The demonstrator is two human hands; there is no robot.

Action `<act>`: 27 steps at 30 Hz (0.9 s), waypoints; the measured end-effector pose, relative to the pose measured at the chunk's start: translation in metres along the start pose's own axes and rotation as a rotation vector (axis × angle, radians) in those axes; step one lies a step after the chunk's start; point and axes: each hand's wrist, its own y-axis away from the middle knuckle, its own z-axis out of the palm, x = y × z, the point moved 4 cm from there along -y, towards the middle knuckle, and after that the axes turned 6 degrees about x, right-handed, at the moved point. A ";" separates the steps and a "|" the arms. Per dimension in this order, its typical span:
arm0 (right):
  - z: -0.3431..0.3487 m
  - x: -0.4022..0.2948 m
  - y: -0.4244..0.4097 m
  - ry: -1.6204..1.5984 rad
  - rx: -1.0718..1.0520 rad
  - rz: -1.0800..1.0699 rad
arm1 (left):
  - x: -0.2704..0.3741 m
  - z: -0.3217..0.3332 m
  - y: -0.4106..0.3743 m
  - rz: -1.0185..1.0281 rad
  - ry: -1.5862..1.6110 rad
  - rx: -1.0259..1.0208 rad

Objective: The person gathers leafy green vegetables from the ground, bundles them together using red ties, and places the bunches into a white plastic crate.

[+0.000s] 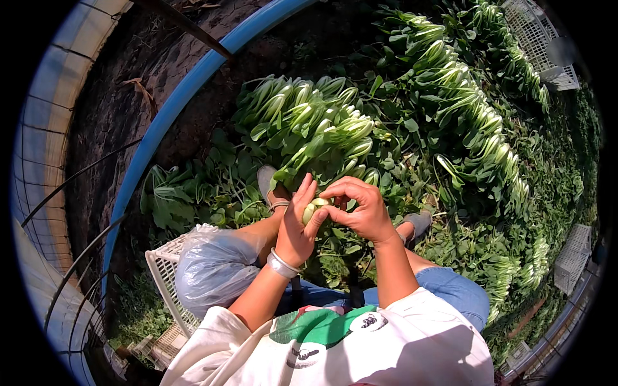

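My left hand (298,229) is wrapped around the pale stem ends of a few leafy greens (310,212), in front of my body. At those same ends are the thumb and fingertips of my right hand (361,207); the leaves of this bunch are largely hidden. Just beyond the hands lies a pile of leafy greens (309,113), with pale green stem bases and dark leaves. A long row of similar greens (463,91) stretches along the ground on the right.
A white plastic crate (166,284) stands beside my plastic-covered left knee. Another crate (540,46) is at the upper right, a third (573,258) at the far right. A blue curved pipe (164,116) crosses the left. Leafy plants cover the ground around my feet.
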 end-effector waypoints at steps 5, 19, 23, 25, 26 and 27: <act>-0.004 -0.008 0.006 -0.231 -0.145 0.164 | 0.026 0.003 0.001 -0.228 0.360 -0.185; -0.066 0.235 -0.090 0.282 0.972 0.400 | 0.024 0.021 0.015 -0.468 0.454 -0.180; -0.021 0.158 -0.053 -0.700 0.595 0.097 | 0.041 0.019 0.016 -0.381 0.562 -0.203; -0.042 0.130 -0.035 -0.980 0.519 0.069 | 0.052 0.019 0.012 -0.362 0.542 -0.339; -0.052 0.138 -0.027 -1.063 0.545 0.088 | 0.050 0.020 0.017 -0.382 0.558 -0.374; -0.067 0.148 -0.023 -1.049 0.602 0.114 | 0.050 0.022 0.018 -0.387 0.575 -0.420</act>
